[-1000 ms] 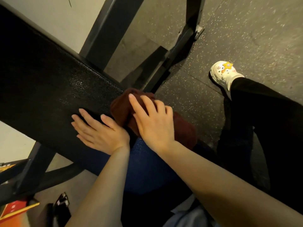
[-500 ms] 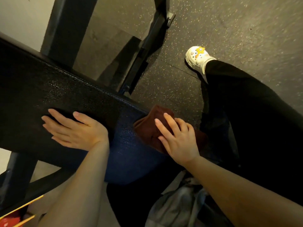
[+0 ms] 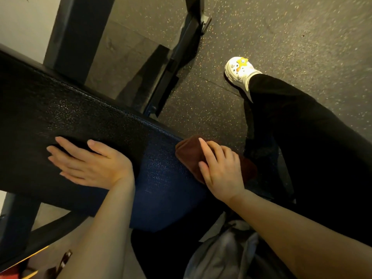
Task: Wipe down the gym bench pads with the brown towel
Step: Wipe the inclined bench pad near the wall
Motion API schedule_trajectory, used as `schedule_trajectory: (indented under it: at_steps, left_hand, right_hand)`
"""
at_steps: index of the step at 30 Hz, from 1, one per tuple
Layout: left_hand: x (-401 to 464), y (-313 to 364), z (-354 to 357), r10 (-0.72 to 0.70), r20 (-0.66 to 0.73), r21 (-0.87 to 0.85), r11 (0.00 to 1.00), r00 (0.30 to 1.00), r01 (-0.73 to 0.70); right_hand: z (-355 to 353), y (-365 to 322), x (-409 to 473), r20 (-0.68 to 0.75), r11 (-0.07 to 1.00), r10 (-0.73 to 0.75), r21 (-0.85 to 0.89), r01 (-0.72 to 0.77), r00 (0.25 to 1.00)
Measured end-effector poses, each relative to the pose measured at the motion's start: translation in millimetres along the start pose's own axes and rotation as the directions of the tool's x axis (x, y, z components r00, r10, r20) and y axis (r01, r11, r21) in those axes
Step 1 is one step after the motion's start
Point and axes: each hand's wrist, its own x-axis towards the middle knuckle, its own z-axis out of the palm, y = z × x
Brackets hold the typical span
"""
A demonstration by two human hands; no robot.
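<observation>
Pressing down on the brown towel (image 3: pixel 213 160), the right hand (image 3: pixel 220 172) lies palm-down with fingers slightly curled over the cloth, index finger stretched toward the towel's far end; not a pinch, more a flat hold against the pad. Towel: plush, bunched into a thick oblong roll, dark brown. It sits at the right-hand edge of the bench pad (image 3: pixel 80 125), partly overhanging that edge toward the floor side.

Left hand (image 3: pixel 90 164): flat, fingers spread apart, holding nothing, resting on the black part of the pad well apart from the towel. A bare strip of pad lies between the two hands.

Pad surface: pebbled, leather-like vinyl with small glints. Black across most of its length, blue (image 3: pixel 167 188) at the near rounded end by the towel. Long edges straight, with a seam line along the far one.

Beyond the far edge: dark metal frame bars (image 3: pixel 181 57) angling down to the floor. Rubber floor (image 3: pixel 281 37), dark grey with pale flecks, open to the right of the bench. A black trouser leg (image 3: pixel 302 137) and a white clog (image 3: pixel 239 71) with charms stand there, near the towel's side. Bottom left corner: something red and yellow, too blurred to tell.
</observation>
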Motion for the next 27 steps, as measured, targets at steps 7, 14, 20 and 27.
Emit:
schedule_trajectory:
  at_steps: [7,14,20,27]
  left_hand:
    - [-12,28,-34,-0.004,-0.001,-0.105,0.994,1.0,0.004]
    - [-9,30,-36,0.029,0.017,-0.123,0.992,0.999,-0.027]
    - [-12,32,-36,0.039,-0.002,-0.126,0.991,0.999,-0.039]
    - [-7,22,-62,0.093,0.193,-0.322,0.946,0.977,-0.026]
  right_hand:
    - [-5,-90,74,-0.151,0.968,-0.247,0.002,0.25,0.957]
    - [-8,-158,132,-0.147,0.92,-0.391,-0.049,0.388,0.909]
    - [-5,-111,106,-0.149,0.9,-0.436,-0.059,0.432,0.888]
    - [-18,-125,104,0.006,0.905,-0.418,-0.09,0.416,0.909]
